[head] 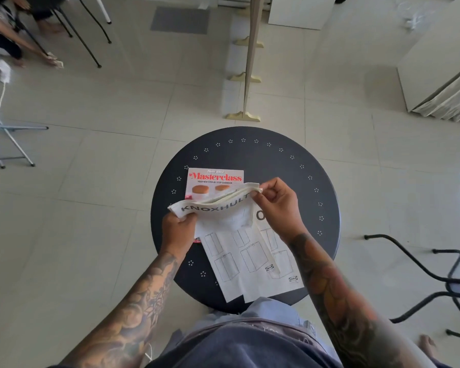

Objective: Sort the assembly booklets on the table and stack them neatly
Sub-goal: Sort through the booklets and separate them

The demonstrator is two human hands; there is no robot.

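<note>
Holding the KNOXHULT booklet above the round bench, left hand and right hand each keep their grip clamped on one end.

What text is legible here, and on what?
"KNOXHULT": held booklet, gripped by left hand and right hand.
"New Idea", "Masterclass", "YOUR NEW STEP-BY-STEP COOKBOOK": cookbook on table.
"IKEA": lower corners of the two flat booklets.
"O": large letter beside right hand; rest hidden.
Nothing else is readable.
</note>
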